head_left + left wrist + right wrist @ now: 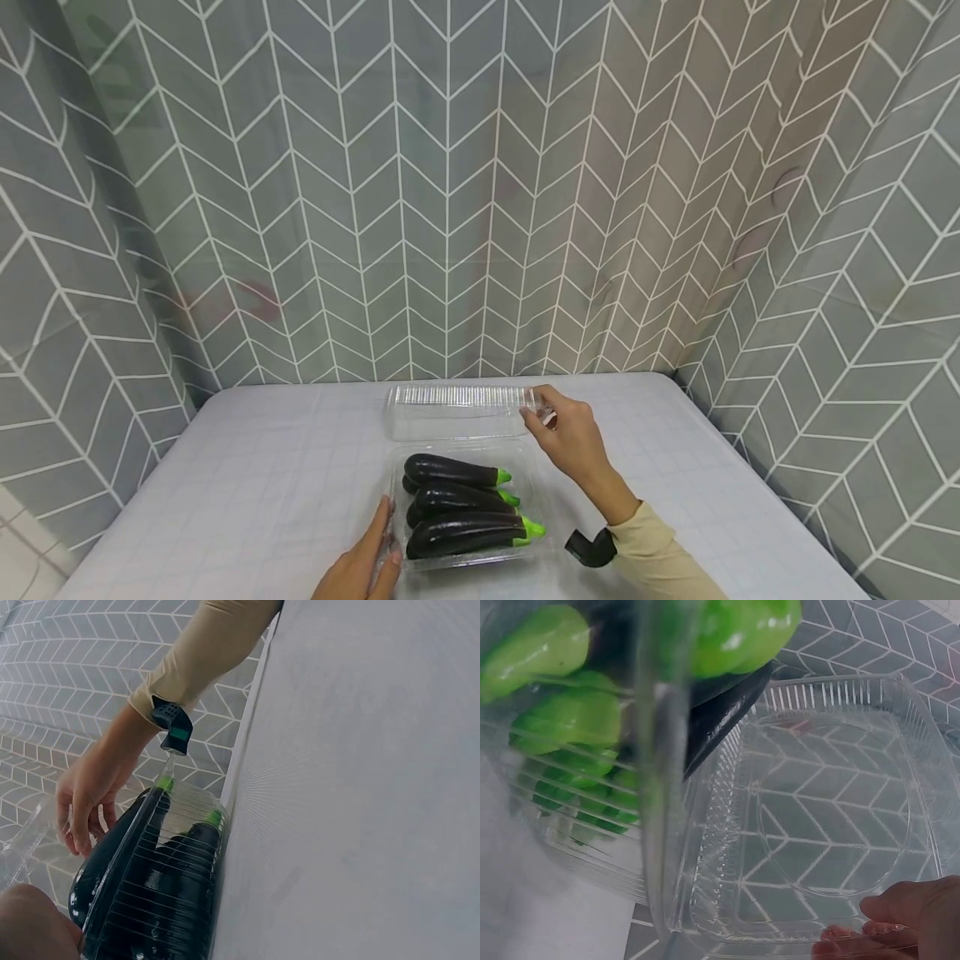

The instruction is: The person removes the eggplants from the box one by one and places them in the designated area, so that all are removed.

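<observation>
Several dark, glossy eggplants point(465, 533) with green stems lie side by side in a clear plastic clamshell container point(461, 563). Its ribbed lid point(457, 425) is raised and tilted back on the far side. With thumb and fingers, my right hand point(573, 437) pinches the lid's right edge; in the right wrist view the fingers point(855, 946) show through the plastic. My left hand point(356, 554) rests against the container's left wall, fingers fairly straight and thumb by the near corner. Only part of that hand point(34, 926) appears in the left wrist view.
A white cloth-covered table point(262, 492) lies under the container. Behind it and along both sides hangs a grey curtain point(450, 208) with white chevron lines. A black wrist strap point(592, 548) sits at the right sleeve point(660, 550).
</observation>
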A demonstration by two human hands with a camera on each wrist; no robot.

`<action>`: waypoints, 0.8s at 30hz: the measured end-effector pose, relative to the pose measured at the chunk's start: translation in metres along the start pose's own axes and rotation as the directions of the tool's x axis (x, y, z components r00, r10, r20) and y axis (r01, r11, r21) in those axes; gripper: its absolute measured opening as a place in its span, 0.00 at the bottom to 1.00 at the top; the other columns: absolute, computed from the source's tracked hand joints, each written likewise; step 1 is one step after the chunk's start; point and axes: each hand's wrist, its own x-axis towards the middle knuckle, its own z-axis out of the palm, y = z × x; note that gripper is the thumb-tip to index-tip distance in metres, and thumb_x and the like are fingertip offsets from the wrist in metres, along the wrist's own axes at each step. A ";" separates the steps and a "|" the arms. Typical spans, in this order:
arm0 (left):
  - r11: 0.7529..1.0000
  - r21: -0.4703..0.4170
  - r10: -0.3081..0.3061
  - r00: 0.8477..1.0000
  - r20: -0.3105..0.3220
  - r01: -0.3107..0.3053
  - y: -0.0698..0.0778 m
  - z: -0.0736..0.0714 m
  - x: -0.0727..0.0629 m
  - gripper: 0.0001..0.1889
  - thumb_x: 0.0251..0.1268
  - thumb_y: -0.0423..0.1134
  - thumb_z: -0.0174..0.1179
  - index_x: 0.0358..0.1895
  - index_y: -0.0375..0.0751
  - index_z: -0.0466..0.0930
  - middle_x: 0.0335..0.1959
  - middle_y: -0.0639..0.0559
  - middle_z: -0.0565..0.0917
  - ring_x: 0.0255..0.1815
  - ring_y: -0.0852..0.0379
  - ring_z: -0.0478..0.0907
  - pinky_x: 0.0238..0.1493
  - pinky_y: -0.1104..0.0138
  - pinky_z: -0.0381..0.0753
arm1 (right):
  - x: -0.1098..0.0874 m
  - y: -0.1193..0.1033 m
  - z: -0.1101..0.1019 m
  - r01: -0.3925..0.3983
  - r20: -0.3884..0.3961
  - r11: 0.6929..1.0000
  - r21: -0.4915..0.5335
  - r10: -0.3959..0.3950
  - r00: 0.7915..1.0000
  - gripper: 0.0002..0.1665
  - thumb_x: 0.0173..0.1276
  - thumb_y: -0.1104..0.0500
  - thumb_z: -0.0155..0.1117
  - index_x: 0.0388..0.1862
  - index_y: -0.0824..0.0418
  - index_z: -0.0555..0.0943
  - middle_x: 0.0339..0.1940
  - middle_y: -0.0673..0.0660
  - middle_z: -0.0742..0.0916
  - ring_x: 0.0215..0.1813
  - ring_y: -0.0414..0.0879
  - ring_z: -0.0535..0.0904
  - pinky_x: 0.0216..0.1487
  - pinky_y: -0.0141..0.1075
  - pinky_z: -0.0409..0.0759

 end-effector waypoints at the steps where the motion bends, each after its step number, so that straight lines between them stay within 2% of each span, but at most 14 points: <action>1: 1.000 -0.001 0.001 1.000 0.000 -0.001 0.000 0.000 0.000 0.37 0.77 0.45 0.59 0.79 0.27 0.59 0.73 0.37 0.73 0.58 0.42 0.84 0.58 0.46 0.80 | 0.000 0.001 0.001 -0.001 0.002 1.000 0.008 0.001 1.000 0.15 0.61 0.68 0.79 0.45 0.63 0.86 0.27 0.52 0.88 0.24 0.44 0.80 0.25 0.36 0.80; 4: 1.000 0.003 -0.003 1.000 0.007 0.003 0.000 0.000 0.000 0.37 0.78 0.45 0.58 0.79 0.27 0.58 0.73 0.37 0.73 0.58 0.42 0.83 0.59 0.46 0.80 | 0.000 0.006 0.004 -0.002 0.015 0.999 0.044 0.002 1.000 0.17 0.62 0.69 0.78 0.50 0.65 0.86 0.29 0.53 0.89 0.27 0.44 0.82 0.28 0.40 0.84; 8: 1.000 -0.001 -0.011 1.000 0.019 0.011 0.000 -0.001 0.001 0.37 0.78 0.46 0.58 0.79 0.27 0.58 0.74 0.37 0.72 0.59 0.41 0.83 0.59 0.45 0.79 | 0.000 0.011 0.008 0.014 0.046 0.996 0.091 -0.018 0.999 0.23 0.63 0.72 0.76 0.57 0.66 0.84 0.42 0.57 0.91 0.33 0.45 0.85 0.32 0.44 0.87; 11: 1.000 -0.005 -0.021 0.999 0.029 0.021 0.000 -0.002 0.001 0.37 0.78 0.46 0.58 0.80 0.27 0.57 0.74 0.37 0.72 0.60 0.41 0.82 0.60 0.44 0.78 | 0.000 0.014 0.010 0.019 0.067 0.994 0.105 -0.026 0.997 0.29 0.62 0.74 0.75 0.63 0.65 0.81 0.51 0.58 0.90 0.37 0.46 0.85 0.33 0.42 0.87; 16: 0.999 0.001 -0.036 0.998 0.044 0.036 0.001 -0.002 0.001 0.37 0.78 0.46 0.58 0.80 0.27 0.57 0.74 0.37 0.72 0.60 0.41 0.82 0.60 0.44 0.79 | -0.002 0.019 0.014 0.000 0.091 0.992 0.130 -0.012 0.996 0.38 0.61 0.76 0.73 0.70 0.65 0.77 0.57 0.57 0.89 0.40 0.49 0.86 0.36 0.39 0.87; 24: 0.999 -0.003 -0.046 0.997 0.055 0.046 -0.001 -0.002 0.002 0.38 0.78 0.46 0.58 0.80 0.27 0.57 0.75 0.36 0.70 0.61 0.40 0.82 0.61 0.44 0.77 | -0.005 0.029 0.022 0.026 0.085 0.987 0.160 -0.040 0.996 0.39 0.60 0.81 0.68 0.72 0.66 0.75 0.60 0.58 0.87 0.41 0.52 0.88 0.35 0.38 0.87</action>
